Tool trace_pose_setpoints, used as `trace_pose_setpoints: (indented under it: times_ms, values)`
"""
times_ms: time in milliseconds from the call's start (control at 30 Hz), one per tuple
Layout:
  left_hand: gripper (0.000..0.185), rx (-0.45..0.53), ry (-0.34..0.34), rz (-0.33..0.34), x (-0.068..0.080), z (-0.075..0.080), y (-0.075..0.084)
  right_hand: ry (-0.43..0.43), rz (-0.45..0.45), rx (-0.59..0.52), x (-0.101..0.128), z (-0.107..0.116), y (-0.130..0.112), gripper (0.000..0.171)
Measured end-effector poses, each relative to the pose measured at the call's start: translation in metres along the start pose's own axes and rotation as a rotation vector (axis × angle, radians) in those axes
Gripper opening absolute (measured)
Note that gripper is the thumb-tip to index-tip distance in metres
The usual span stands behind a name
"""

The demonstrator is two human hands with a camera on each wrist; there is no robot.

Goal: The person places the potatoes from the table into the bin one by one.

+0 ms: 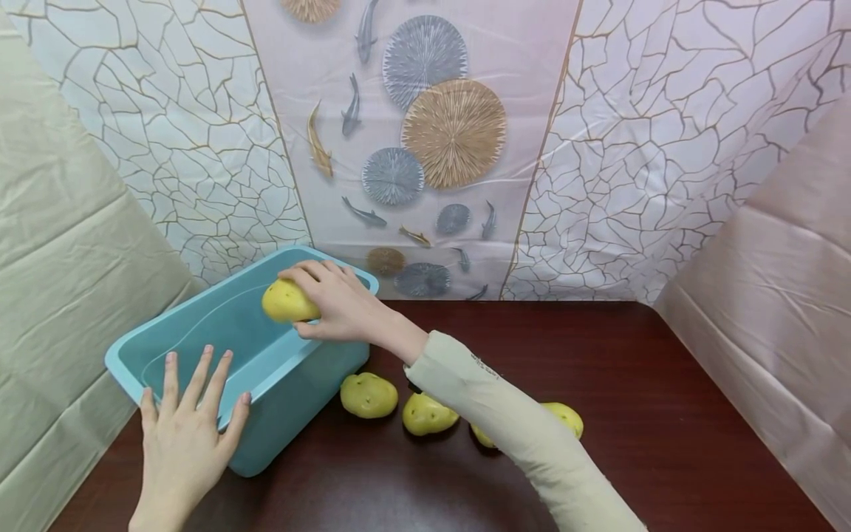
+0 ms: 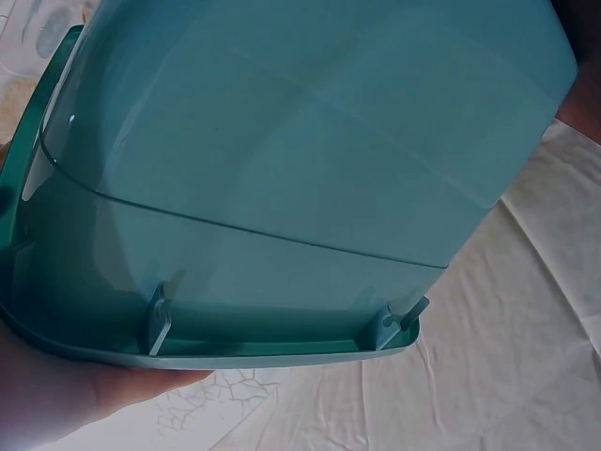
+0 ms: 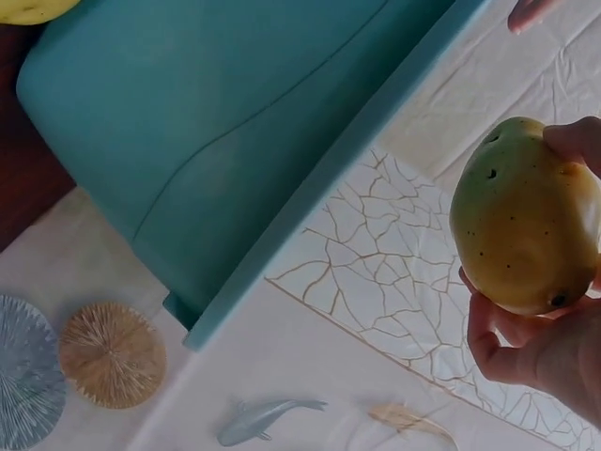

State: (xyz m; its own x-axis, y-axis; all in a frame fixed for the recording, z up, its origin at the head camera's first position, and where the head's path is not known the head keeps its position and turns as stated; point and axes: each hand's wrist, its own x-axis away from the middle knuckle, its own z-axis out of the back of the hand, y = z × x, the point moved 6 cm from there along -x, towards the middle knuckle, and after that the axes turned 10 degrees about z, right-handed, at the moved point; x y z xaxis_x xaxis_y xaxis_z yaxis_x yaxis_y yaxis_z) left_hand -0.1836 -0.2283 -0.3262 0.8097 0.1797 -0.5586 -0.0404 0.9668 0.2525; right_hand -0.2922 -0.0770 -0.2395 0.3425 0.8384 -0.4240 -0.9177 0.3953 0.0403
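A yellow potato [image 1: 289,301] with dark eyes is held by my right hand [image 1: 339,301] above the opening of a blue plastic bin [image 1: 299,355]. In the right wrist view, fingers and thumb grip the potato [image 3: 526,221] from both sides, beyond the bin's rim [image 3: 282,221]. My left hand [image 1: 186,436] lies with straight, spread fingers over the near left rim of the bin. The left wrist view has the bin's outer wall [image 2: 282,169] with part of that hand [image 2: 84,395] at the rim.
On the dark red table [image 1: 638,399], right of the bin, lie more potatoes in a row: one [image 1: 368,395] beside the bin, another [image 1: 428,415] by the sleeve, and others partly hidden under the right forearm [image 1: 518,421]. Patterned cloth [image 1: 612,170] hangs behind.
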Motion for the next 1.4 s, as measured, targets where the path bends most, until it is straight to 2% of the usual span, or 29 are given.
trace_pose_setpoints:
  times_ms: [767,1400]
  values:
    - [0.057,0.011,0.01,-0.003,0.0,-0.001,-0.001,-0.048,-0.05,0.005,-0.017,-0.016,0.012,0.063]
    - [0.058,0.008,-0.003,-0.001,0.0,0.0,-0.001,-0.14,-0.087,0.053,-0.023,-0.037,0.017,0.063]
